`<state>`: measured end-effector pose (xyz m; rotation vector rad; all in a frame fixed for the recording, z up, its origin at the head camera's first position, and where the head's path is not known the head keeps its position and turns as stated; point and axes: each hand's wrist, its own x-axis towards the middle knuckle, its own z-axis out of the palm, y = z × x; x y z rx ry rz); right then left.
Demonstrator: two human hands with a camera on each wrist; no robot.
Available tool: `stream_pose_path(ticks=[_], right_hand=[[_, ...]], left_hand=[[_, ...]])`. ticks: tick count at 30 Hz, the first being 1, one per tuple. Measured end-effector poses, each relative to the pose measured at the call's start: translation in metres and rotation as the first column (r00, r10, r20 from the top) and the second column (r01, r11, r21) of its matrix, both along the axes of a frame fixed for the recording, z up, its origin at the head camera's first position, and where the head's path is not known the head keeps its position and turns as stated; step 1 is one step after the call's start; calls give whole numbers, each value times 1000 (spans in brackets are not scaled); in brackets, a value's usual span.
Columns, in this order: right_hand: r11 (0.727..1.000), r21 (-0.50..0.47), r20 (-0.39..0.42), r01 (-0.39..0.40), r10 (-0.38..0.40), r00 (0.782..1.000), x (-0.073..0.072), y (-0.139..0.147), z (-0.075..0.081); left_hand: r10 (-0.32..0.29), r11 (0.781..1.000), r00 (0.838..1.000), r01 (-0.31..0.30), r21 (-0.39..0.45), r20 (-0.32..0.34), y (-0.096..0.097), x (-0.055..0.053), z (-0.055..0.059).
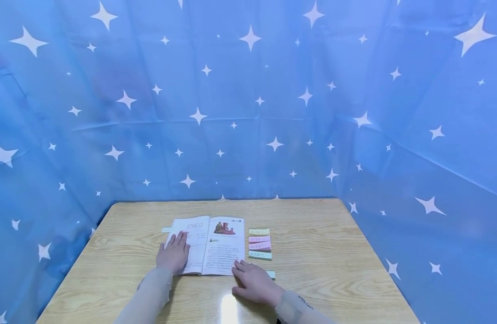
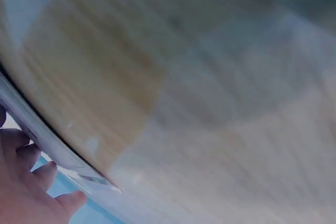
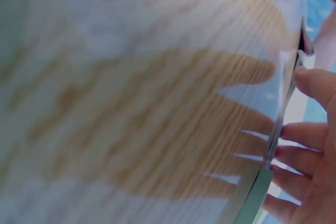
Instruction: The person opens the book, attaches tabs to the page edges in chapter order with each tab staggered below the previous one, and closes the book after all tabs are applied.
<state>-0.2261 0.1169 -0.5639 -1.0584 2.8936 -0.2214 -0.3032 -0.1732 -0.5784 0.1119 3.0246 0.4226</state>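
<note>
An open book [image 1: 226, 252] lies on the wooden table, with printed text on both pages and a coloured picture on the right page. My left hand [image 1: 174, 253] rests on the left page with its fingers extended. At the lower right corner of the right page, my right hand [image 1: 254, 282] touches the book with its fingers straight and spread. The right wrist view has the fingers [image 3: 299, 156] along the book's edge, beside a pale green strip [image 3: 254, 195]. A pale tab [image 1: 166, 229] sticks out past the book's left edge.
Right of the book, a yellow note pad [image 1: 259, 232], pink note pads [image 1: 259, 243] and a green note pad [image 1: 260, 255] lie in a column, with writing on them. Another green pad [image 1: 271, 274] is partly behind my right hand. A blue star-patterned curtain [image 1: 232, 99] surrounds the table [image 1: 333, 270].
</note>
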Motion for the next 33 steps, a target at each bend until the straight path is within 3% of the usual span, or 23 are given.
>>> stream_pose_path(ticks=[6,11,13,18,25,33], right_hand=[[1000,12,23,2,-2,1000,-3,-2,1],[999,9,-13,-44,44,999,-13,-11,15],[998,2,-32,-61,61,998,-18,-16,19],[997,3,23,-76,76,997,-27,-30,22],[990,-15,28,-139,140,990,-50,-55,16],[994,-77,110,-75,84,990,-66,-72,11]], left_hand=[[-40,997,999,38,-62,-32,-4,8,9],[-76,988,994,65,-141,-75,-5,11,8],[-81,989,993,70,-128,-84,-6,11,8],[-86,994,991,79,-78,-100,-8,12,10],[-61,998,994,60,-19,-89,-8,13,10],[-51,999,996,50,-14,-74,-8,13,13]])
